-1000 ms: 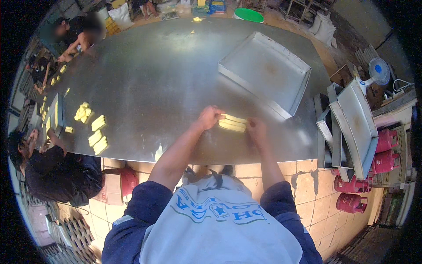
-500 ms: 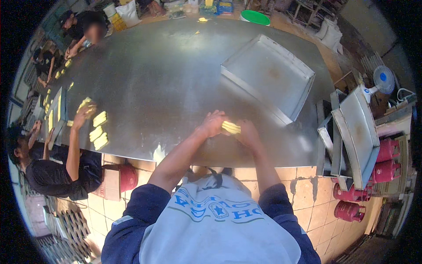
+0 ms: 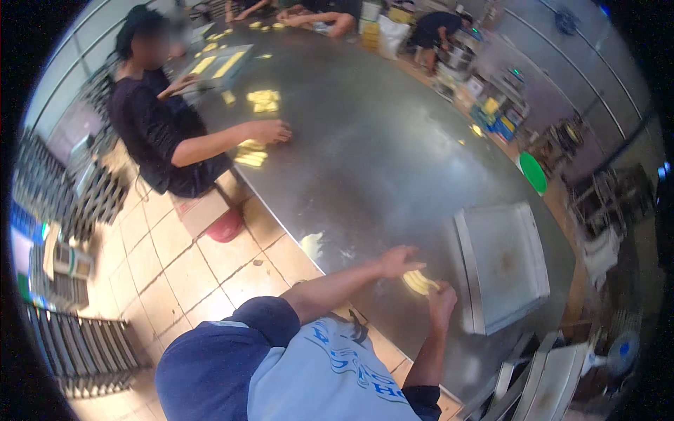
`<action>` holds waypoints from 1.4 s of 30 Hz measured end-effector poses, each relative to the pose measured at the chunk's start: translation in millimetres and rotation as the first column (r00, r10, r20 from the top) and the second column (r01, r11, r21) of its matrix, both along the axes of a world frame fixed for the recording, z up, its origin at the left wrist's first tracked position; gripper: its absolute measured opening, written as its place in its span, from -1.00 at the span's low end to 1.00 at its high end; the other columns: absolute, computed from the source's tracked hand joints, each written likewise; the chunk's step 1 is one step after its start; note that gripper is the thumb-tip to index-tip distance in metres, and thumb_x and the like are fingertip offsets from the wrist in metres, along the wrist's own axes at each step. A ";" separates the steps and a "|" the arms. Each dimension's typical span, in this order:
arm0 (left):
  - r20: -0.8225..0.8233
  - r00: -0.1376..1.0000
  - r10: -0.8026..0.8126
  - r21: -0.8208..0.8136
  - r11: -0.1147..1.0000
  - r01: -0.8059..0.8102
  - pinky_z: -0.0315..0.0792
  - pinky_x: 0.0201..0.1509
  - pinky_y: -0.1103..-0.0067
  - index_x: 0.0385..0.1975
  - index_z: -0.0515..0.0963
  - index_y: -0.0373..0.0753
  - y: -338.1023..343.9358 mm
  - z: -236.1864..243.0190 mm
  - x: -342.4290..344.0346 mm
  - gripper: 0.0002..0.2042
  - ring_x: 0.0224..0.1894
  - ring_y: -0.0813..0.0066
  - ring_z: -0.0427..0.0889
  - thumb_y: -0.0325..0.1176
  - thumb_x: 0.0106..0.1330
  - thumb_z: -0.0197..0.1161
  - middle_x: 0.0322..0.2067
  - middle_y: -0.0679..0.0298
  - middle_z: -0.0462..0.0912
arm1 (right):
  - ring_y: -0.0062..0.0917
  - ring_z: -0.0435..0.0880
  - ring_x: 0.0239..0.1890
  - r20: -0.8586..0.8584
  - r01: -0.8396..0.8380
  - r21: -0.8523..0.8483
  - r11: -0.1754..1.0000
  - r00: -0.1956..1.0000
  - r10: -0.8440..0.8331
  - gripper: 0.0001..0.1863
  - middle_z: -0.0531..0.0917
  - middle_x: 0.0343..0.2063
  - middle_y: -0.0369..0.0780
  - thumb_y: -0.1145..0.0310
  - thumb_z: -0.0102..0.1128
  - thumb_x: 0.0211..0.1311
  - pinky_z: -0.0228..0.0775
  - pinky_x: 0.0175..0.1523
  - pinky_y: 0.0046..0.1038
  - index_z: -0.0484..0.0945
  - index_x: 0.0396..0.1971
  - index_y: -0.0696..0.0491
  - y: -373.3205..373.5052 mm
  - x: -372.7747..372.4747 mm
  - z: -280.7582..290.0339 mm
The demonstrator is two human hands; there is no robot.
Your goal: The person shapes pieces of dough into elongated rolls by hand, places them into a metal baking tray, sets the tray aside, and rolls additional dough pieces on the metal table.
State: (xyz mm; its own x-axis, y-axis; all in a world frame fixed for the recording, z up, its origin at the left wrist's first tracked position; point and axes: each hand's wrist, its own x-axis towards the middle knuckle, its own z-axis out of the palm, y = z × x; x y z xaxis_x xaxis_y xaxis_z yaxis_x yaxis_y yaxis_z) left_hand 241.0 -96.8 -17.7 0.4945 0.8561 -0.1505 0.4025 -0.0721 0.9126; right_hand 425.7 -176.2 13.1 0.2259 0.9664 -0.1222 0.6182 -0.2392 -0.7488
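Observation:
A small set of pale yellow dough strips (image 3: 419,282), lying side by side, is between my two hands over the metal table (image 3: 351,189). My left hand (image 3: 401,261) is at the strips' left end, fingers stretched out and apart; whether it touches the dough is hard to see. At the other end, my right hand (image 3: 442,300) has its fingers closed on the tip of the strips. A shallow metal tray (image 3: 502,263) rests on the table just beyond my right hand. White smears of flour or grease (image 3: 311,244) mark the table's near edge.
To my left a co-worker (image 3: 165,126) reaches over more dough strips (image 3: 251,156), near another dough group (image 3: 263,100) and a tray with yellow slabs (image 3: 223,64). Stacked trays (image 3: 554,382) and a fan (image 3: 623,351) stand at lower right. A green tub (image 3: 532,173) sits beyond the table.
My view has swung left, so the table and tray appear turned. My left fingers have spread away from the dough strips. The co-worker's hand has come down over the dough strips by the edge.

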 end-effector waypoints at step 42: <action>0.366 0.133 0.921 -0.507 0.317 -0.802 0.37 -0.26 0.62 -0.06 0.44 -0.34 -32.0 -7.6 -446.8 -0.47 -0.38 0.58 0.46 0.07 0.36 -0.15 -0.44 0.29 0.49 | -0.52 0.60 -0.32 -0.363 -0.478 0.278 0.833 0.751 0.552 -0.61 0.59 -0.37 -0.19 0.32 0.23 0.09 0.48 -0.32 -0.51 0.47 -0.08 0.14 263.6 -437.9 123.6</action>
